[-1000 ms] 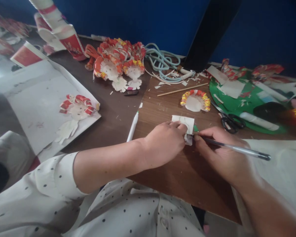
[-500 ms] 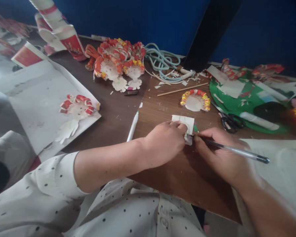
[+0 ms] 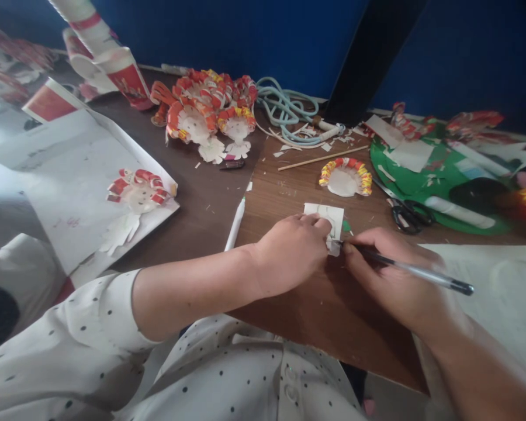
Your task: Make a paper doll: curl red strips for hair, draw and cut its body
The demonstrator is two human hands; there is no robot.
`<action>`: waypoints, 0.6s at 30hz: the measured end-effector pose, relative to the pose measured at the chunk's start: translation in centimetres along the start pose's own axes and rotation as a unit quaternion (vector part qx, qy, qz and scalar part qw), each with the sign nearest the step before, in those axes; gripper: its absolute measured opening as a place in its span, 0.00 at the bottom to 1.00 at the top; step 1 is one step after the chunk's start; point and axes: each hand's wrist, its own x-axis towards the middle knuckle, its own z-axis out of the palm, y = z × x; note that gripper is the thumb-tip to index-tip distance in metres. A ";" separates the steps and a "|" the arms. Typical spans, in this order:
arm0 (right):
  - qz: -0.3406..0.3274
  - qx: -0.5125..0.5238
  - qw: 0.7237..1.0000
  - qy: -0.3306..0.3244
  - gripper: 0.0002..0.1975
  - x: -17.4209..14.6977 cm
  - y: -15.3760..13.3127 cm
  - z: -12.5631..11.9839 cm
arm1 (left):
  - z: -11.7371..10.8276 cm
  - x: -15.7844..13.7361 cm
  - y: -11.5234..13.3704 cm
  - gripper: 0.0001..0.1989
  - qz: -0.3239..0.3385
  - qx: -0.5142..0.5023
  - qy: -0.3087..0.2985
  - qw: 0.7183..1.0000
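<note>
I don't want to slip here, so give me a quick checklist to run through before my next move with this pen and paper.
1. White paper steadied: ok; the left hand rests on it.
2. Pen in grip: ok; the right hand holds it, with its writing end at the paper.
3. Pen's writing end well away from the left fingers: not ok; it sits close beside them.
4. Scissors out of the way: ok; they lie beyond the right hand, apart from it.
5. Drawn lines on the paper complete: cannot tell; the left hand covers part of it.
</note>
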 end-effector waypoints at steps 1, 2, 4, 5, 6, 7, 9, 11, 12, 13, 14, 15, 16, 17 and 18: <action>0.002 -0.001 1.000 0.000 0.10 0.0 0.0 0.0 | 0.0 0.0 0.0 0.11 0.000 0.001 0.002 1.000; 0.005 -0.001 1.000 0.000 0.10 0.0 -0.1 -0.1 | 0.0 0.0 0.0 0.11 0.000 0.001 0.004 1.000; 0.010 0.001 1.000 -0.001 0.09 0.0 -0.1 -0.2 | 0.0 0.0 0.0 0.10 0.000 0.001 0.004 1.000; 0.013 0.003 1.000 -0.005 0.09 0.0 -0.2 -0.2 | 0.0 0.0 0.0 0.09 0.000 0.001 0.002 1.000; 0.016 0.004 1.000 -0.009 0.09 0.0 -0.3 -0.2 | 0.0 0.0 0.0 0.09 0.000 0.000 0.000 1.000; 0.018 0.006 1.000 -0.014 0.09 0.0 -0.3 -0.3 | 0.0 0.0 0.0 0.09 0.001 0.000 -0.002 1.000; 0.019 0.009 1.000 -0.019 0.09 0.0 -0.5 -0.3 | 0.0 0.0 0.0 0.09 0.000 0.000 -0.002 1.000; 0.016 0.012 1.000 -0.018 0.08 0.0 -0.5 -0.3 | 0.0 0.0 0.0 0.10 0.000 0.000 -0.002 1.000; 0.015 0.013 1.000 -0.017 0.08 0.0 -0.5 -0.2 | 0.0 0.0 -0.1 0.10 0.000 0.001 -0.003 1.000; 0.015 0.014 1.000 -0.016 0.08 -0.1 -0.5 -0.2 | 0.0 0.0 -0.1 0.10 0.000 0.001 -0.004 1.000; 0.018 0.014 1.000 -0.014 0.08 -0.1 -0.4 -0.2 | 0.0 0.0 -0.1 0.10 0.002 0.003 -0.004 1.000; 0.022 0.013 1.000 -0.012 0.07 -0.1 -0.3 -0.2 | 0.0 0.0 -0.1 0.09 0.005 0.005 -0.004 1.000; 0.029 0.013 0.999 -0.009 0.07 -0.2 -0.2 -0.3 | 0.0 -0.1 -0.1 0.09 0.008 0.008 -0.002 1.000; 0.037 0.013 0.999 -0.002 0.07 -0.2 -0.1 -0.3 | 0.0 -0.1 -0.1 0.09 0.010 0.011 -0.001 1.000; 0.046 0.013 0.999 0.006 0.06 -0.3 0.0 -0.4 | 0.0 -0.1 -0.1 0.09 0.011 0.013 0.001 1.000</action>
